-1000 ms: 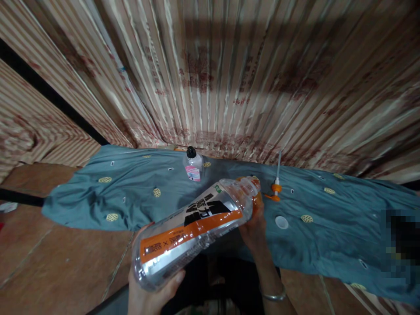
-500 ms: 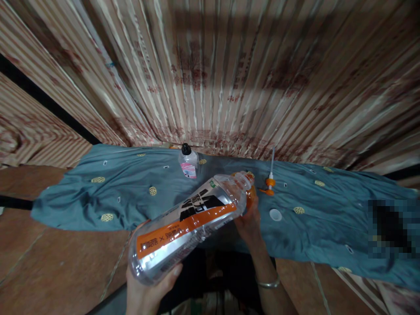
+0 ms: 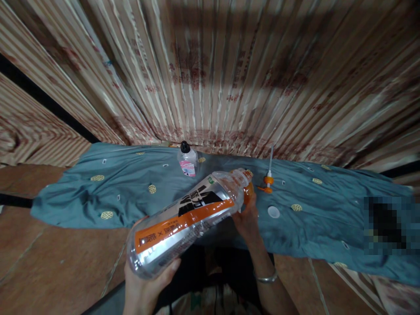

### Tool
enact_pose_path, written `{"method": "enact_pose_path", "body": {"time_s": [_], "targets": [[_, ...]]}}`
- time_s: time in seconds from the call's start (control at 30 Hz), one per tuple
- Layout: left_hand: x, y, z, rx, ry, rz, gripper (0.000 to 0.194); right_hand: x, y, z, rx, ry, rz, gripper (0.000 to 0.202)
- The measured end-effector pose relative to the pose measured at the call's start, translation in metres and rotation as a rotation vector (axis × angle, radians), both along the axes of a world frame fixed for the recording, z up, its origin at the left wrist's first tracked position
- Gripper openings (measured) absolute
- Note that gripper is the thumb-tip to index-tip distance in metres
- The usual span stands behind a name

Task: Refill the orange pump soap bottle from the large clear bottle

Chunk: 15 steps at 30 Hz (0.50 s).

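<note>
A large clear plastic bottle [image 3: 183,223] with a silver, black and orange label lies tilted across my view, its open neck up to the right. My left hand [image 3: 147,280] is wrapped round its base, thumb on the near side. Behind the neck, my right hand [image 3: 247,218] grips an amber-orange see-through container [image 3: 249,192], mostly hidden by the bottle and fingers. The bottle's mouth sits over this container; whether they touch I cannot tell. Right of them lies an orange-and-white pump head [image 3: 268,180] with a long clear tube, and below it a small white round cap [image 3: 273,212].
A smaller clear bottle [image 3: 188,162] with a black cap and pink label stands at the back. Teal patterned cloth [image 3: 127,199] covers the narrow table. Striped curtains [image 3: 210,65] hang close behind it. A blurred dark object [image 3: 387,225] lies at the right end.
The hands and the tilted bottle keep nearly the same pose. The whole view has shifted slightly, so things appear a little higher and further left.
</note>
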<state>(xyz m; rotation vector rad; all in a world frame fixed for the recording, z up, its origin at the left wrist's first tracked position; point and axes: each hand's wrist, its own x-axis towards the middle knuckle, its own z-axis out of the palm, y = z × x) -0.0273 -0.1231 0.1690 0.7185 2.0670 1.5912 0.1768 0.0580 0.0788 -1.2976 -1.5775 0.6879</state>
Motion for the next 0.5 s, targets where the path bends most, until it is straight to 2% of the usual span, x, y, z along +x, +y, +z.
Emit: {"method": "enact_pose_path", "body": {"time_s": [0.27, 0.4, 0.5], "targets": [[0.0022, 0.0027, 0.0069, 0.034, -0.042, -0.011, 0.098, 0.0013, 0.0003, -0.0029, 0.017, -0.001, 0.003, 0.078], [0.0015, 0.0029, 0.0074, 0.019, -0.035, 0.002, 0.109, 0.0009, 0.0002, -0.0029, 0.022, -0.01, -0.001, 0.081], [0.0021, 0.0035, 0.0086, 0.024, -0.022, -0.002, 0.108, 0.0006, -0.0006, -0.0023, 0.026, -0.015, 0.0, 0.081]]}}
